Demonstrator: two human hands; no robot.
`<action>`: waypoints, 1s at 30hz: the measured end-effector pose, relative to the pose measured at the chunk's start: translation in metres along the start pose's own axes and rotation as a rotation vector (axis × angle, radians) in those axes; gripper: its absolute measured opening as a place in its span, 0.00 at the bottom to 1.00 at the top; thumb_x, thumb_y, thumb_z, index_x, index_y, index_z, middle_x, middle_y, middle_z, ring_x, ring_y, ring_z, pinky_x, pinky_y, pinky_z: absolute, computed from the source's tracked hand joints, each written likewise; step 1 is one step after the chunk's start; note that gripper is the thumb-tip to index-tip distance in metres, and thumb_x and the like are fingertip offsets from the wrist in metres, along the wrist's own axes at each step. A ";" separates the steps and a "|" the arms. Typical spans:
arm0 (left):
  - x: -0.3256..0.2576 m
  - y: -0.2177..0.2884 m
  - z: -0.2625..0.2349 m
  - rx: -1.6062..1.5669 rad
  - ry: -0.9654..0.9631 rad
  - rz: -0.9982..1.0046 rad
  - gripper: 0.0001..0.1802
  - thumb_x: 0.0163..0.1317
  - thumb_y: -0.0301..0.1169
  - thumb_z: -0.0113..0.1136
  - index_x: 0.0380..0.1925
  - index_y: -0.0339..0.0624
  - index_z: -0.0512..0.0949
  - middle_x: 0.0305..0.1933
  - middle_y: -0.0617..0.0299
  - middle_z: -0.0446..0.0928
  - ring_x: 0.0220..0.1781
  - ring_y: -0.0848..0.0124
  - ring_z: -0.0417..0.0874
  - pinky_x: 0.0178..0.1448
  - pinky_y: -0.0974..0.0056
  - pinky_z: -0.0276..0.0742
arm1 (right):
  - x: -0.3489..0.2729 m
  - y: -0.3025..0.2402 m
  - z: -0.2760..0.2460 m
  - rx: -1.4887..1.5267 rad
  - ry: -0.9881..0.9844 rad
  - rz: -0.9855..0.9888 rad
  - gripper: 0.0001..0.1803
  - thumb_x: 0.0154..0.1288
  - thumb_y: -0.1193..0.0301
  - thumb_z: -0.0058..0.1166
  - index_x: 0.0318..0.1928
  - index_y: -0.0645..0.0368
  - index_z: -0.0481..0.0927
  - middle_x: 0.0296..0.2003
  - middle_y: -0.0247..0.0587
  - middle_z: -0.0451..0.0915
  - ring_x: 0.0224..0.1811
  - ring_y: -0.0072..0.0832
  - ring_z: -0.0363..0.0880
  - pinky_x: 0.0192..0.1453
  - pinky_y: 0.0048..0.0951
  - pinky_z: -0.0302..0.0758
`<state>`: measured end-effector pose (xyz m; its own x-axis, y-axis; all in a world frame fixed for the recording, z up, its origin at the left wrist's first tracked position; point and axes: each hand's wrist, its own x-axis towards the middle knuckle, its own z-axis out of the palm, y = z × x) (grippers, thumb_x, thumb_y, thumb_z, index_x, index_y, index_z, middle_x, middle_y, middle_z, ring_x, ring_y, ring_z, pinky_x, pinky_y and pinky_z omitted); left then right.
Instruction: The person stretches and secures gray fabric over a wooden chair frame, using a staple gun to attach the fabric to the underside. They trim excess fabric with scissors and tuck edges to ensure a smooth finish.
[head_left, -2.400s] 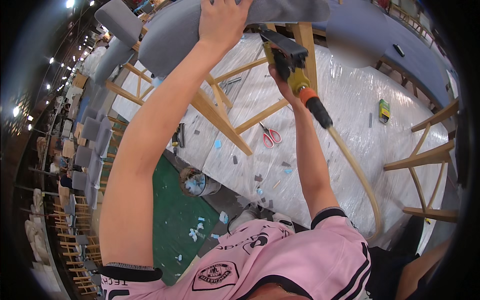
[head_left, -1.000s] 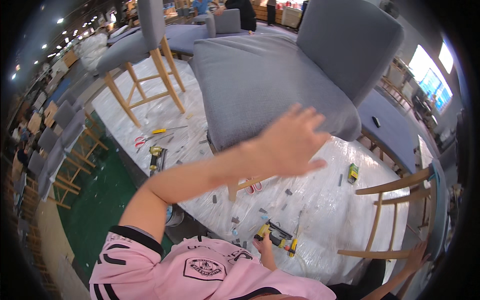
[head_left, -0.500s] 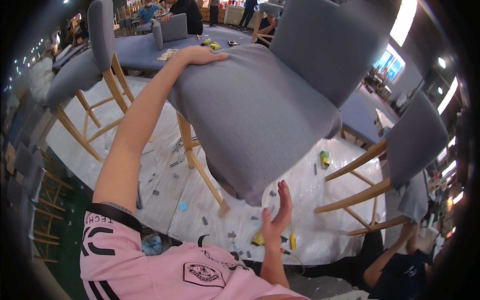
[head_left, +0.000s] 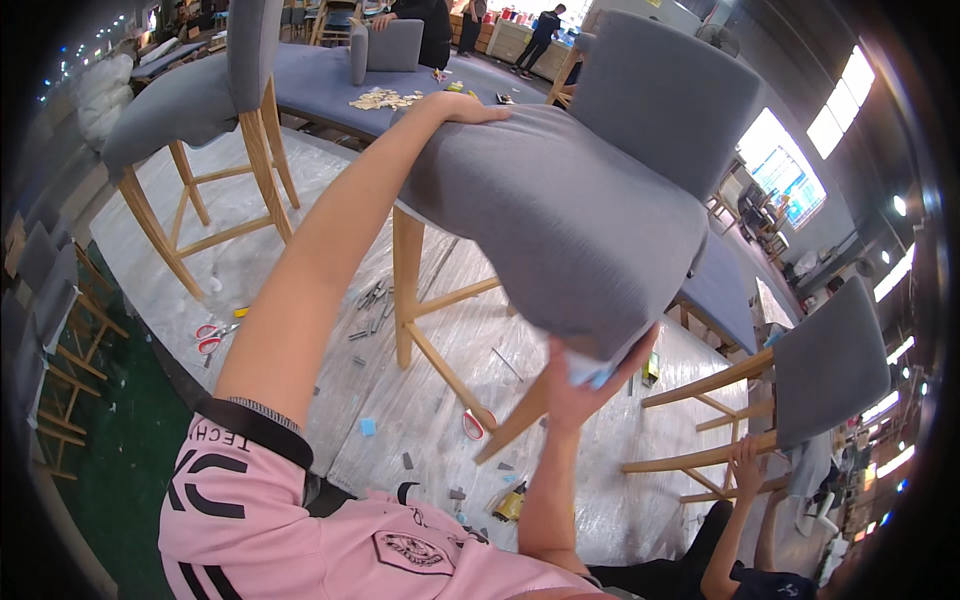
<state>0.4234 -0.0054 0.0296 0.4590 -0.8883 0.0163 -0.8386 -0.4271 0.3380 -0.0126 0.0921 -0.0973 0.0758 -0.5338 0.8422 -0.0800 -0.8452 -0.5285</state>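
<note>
A wooden chair with a grey fabric seat (head_left: 560, 205) and grey backrest (head_left: 660, 100) stands tilted in front of me. My left hand (head_left: 470, 108) lies on the seat's far left edge, its fingers stretched over the fabric. My right hand (head_left: 585, 390) cups the near corner of the seat from below, thumb and fingers on either side of it. Something white and pale blue shows between them, too blurred to name. Bare wooden legs (head_left: 404, 290) show under the seat's left side.
Red-handled scissors (head_left: 472, 425), a yellow-and-black tool (head_left: 510, 502) and grey scraps lie on the plastic-covered platform (head_left: 390, 430). Another grey chair (head_left: 180, 110) stands at left. On the right, a co-worker's hand (head_left: 745, 465) touches a tipped chair (head_left: 830, 365). Behind is a blue-grey table (head_left: 310, 85).
My right hand has risen from apart to hold the seat's near corner. The chair now sits farther right in view, its near corner lifted. My left hand stays on the far edge.
</note>
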 end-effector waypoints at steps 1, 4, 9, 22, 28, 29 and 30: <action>0.008 -0.009 -0.003 -0.016 -0.032 -0.013 0.64 0.55 0.85 0.38 0.69 0.37 0.74 0.74 0.40 0.70 0.76 0.45 0.70 0.78 0.48 0.64 | 0.020 0.007 0.002 0.057 0.013 0.016 0.59 0.48 0.67 0.78 0.78 0.58 0.56 0.76 0.48 0.59 0.79 0.45 0.56 0.80 0.49 0.55; 0.013 -0.001 0.005 0.001 -0.015 -0.037 0.60 0.57 0.82 0.43 0.72 0.40 0.71 0.73 0.40 0.71 0.75 0.46 0.71 0.78 0.48 0.63 | 0.072 0.046 -0.017 0.029 0.058 0.166 0.47 0.52 0.64 0.79 0.71 0.63 0.70 0.62 0.44 0.77 0.64 0.35 0.73 0.70 0.37 0.67; -0.072 0.025 0.001 -0.479 0.028 0.077 0.48 0.57 0.64 0.66 0.69 0.41 0.75 0.68 0.42 0.76 0.63 0.53 0.84 0.56 0.52 0.84 | 0.141 0.196 -0.105 -0.192 -0.040 0.490 0.32 0.75 0.43 0.55 0.41 0.66 0.86 0.39 0.37 0.85 0.42 0.22 0.77 0.46 0.27 0.72; -0.213 0.199 0.172 -0.334 0.586 0.730 0.39 0.69 0.57 0.55 0.69 0.39 0.72 0.81 0.38 0.56 0.84 0.41 0.52 0.83 0.36 0.46 | -0.022 0.209 -0.140 -0.143 -0.121 0.584 0.38 0.82 0.54 0.46 0.79 0.66 0.54 0.76 0.54 0.62 0.78 0.45 0.62 0.80 0.41 0.59; -0.256 0.211 0.169 -0.578 1.182 0.496 0.52 0.64 0.45 0.68 0.77 0.30 0.51 0.83 0.37 0.44 0.82 0.36 0.49 0.83 0.34 0.39 | -0.165 0.208 -0.231 0.283 0.287 1.093 0.37 0.82 0.54 0.45 0.78 0.66 0.57 0.75 0.53 0.64 0.77 0.43 0.64 0.79 0.39 0.60; -0.235 0.176 0.138 -0.769 1.309 0.368 0.53 0.66 0.44 0.69 0.78 0.31 0.47 0.83 0.39 0.44 0.82 0.44 0.50 0.84 0.43 0.42 | -0.175 0.207 -0.242 0.323 0.347 1.103 0.36 0.82 0.54 0.45 0.77 0.66 0.58 0.75 0.53 0.64 0.76 0.43 0.64 0.79 0.39 0.60; -0.215 0.140 0.105 -0.971 1.446 0.255 0.55 0.68 0.43 0.69 0.79 0.32 0.43 0.83 0.42 0.44 0.83 0.51 0.50 0.85 0.51 0.45 | -0.180 0.209 -0.247 0.369 0.396 1.105 0.36 0.82 0.53 0.45 0.77 0.66 0.58 0.74 0.53 0.65 0.76 0.43 0.64 0.79 0.39 0.60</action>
<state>0.1768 0.1083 -0.0256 0.6759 0.1679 0.7176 -0.7098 0.4101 0.5727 -0.2887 0.0181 -0.3327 -0.1657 -0.9767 -0.1366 0.3809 0.0644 -0.9224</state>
